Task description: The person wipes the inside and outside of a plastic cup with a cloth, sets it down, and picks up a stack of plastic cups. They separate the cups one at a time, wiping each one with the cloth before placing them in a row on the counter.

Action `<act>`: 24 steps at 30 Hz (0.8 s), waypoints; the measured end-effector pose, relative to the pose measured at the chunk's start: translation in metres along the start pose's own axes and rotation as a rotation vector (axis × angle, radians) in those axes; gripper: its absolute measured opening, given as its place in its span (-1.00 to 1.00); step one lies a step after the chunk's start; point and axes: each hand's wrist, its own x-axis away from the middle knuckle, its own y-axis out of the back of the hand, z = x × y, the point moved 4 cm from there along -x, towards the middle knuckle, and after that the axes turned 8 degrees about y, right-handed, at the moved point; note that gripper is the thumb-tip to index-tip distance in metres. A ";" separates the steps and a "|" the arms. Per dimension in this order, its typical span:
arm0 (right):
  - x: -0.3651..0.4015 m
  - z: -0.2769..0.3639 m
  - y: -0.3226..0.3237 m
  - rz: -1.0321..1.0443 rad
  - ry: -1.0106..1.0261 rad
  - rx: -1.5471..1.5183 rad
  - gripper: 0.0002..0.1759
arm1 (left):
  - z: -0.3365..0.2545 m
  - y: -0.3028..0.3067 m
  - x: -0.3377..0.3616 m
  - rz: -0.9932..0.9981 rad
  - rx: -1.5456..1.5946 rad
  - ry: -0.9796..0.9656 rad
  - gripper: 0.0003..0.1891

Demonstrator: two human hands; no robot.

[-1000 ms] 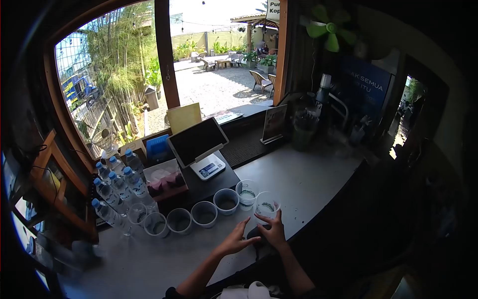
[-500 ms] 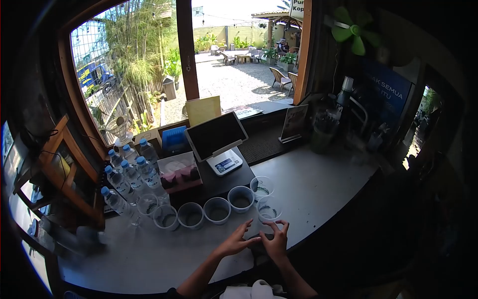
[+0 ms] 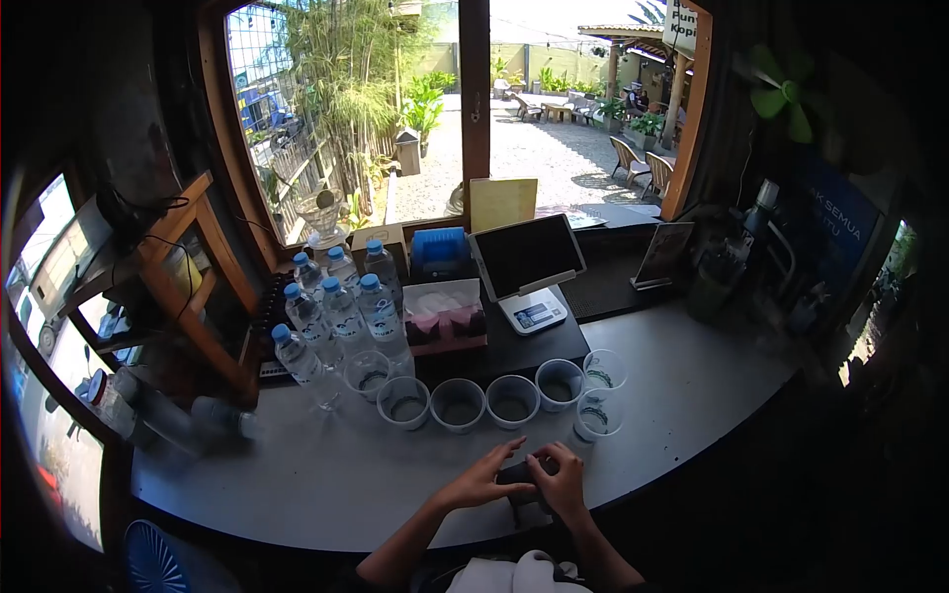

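Note:
My left hand (image 3: 481,480) is above the counter's front edge, curved around a small dark object (image 3: 515,475) whose kind I cannot make out. From the other side, my right hand (image 3: 560,481) has its fingers bent in a pinch at the top of that object; part of it is hidden by the fingers. Just beyond my hands stands a row of plastic cups, some with dark contents. The closest is a clear cup (image 3: 599,416) with a dark print, and a cup with dark contents (image 3: 512,402) stands to its left.
Blue-capped water bottles (image 3: 341,318) stand at the left. Beside them are a tissue box (image 3: 445,324) and a tablet (image 3: 529,259) on a stand. A small sign (image 3: 662,257) and green fan (image 3: 788,91) are at the right. The counter (image 3: 682,395) curves round me.
The view has turned left, so the scene sits farther right. My right fingers, spread half a second ago, have drawn together at the dark object. The cups have stayed in place.

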 end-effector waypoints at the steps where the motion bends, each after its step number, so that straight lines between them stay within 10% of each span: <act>1: -0.003 0.015 -0.007 0.027 0.035 -0.050 -0.78 | 0.001 0.008 0.011 -0.046 -0.071 -0.052 -0.17; 15: -0.004 0.146 -0.228 0.770 0.228 -0.332 -0.51 | 0.056 0.211 0.216 -0.342 0.034 0.220 -0.64; 24: -0.014 0.190 -0.363 0.880 0.265 -0.200 -0.63 | 0.147 0.330 0.338 -1.368 -0.222 0.265 -0.68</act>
